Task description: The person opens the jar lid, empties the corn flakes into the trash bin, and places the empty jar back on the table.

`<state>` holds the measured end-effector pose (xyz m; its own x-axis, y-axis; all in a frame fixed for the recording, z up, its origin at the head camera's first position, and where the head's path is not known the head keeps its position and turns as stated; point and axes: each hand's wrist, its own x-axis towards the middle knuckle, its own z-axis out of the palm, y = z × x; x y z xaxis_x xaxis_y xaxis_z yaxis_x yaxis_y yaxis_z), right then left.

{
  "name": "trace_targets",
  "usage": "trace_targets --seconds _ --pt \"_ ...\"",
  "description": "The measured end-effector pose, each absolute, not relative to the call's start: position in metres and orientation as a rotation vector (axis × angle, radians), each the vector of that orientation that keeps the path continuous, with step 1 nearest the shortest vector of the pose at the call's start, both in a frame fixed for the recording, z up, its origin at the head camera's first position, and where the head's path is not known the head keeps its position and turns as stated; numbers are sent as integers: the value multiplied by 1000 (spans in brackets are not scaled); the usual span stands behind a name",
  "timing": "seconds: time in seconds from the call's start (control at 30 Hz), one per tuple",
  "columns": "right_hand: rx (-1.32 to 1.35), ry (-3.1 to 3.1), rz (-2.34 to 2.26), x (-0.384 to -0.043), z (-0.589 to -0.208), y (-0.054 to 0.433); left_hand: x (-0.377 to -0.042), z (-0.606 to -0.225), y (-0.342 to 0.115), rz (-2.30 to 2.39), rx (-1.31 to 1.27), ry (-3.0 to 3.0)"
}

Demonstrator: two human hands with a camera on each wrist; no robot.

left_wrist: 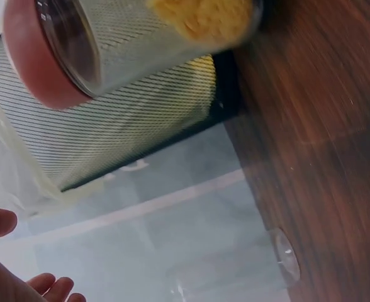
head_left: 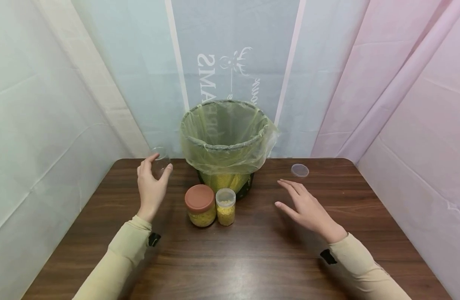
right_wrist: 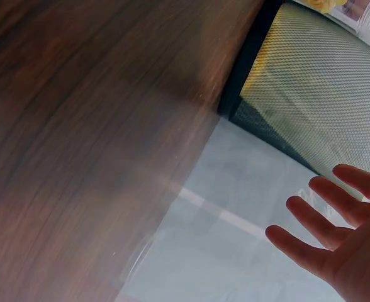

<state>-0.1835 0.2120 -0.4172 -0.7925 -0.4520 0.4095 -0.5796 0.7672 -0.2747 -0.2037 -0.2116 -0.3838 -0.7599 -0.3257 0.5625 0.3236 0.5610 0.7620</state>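
Near the far left of the table stands a clear empty jar point(head_left: 161, 157). My left hand point(head_left: 152, 183) is beside it in the head view, thumb and fingers spread apart and overlapping the jar's outline. In the left wrist view a gap shows between my fingers and the clear jar point(left_wrist: 288, 255). On the right, my right hand point(head_left: 304, 208) hovers over the table with straight fingers, holding nothing. Beyond its fingertips lies a round clear lid point(head_left: 300, 170). Between the hands stand a red-lidded jar point(head_left: 200, 200) and a narrower clear jar point(head_left: 226, 212), both with yellow pieces inside.
A mesh wastebasket point(head_left: 224, 180) stands behind the two filled jars, its pale yellow liner bag point(head_left: 230, 160) folded over the rim. Fabric curtains point(head_left: 327, 75) enclose the wooden table point(head_left: 222, 266) at the back and sides.
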Motion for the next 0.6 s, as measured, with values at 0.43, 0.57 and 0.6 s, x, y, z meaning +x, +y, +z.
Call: trace_targets --seconds 0.43,0.57,0.6 --pt "904 -2568 554 -185 -419 184 -174 -389 -199 -1201 -71 -2194" --pt "936 -2557 557 -185 -418 173 -166 -391 -196 -1203 -90 -2228" --pt "944 -2555 556 -185 -418 170 -165 -391 -196 -1203 -96 -2234"
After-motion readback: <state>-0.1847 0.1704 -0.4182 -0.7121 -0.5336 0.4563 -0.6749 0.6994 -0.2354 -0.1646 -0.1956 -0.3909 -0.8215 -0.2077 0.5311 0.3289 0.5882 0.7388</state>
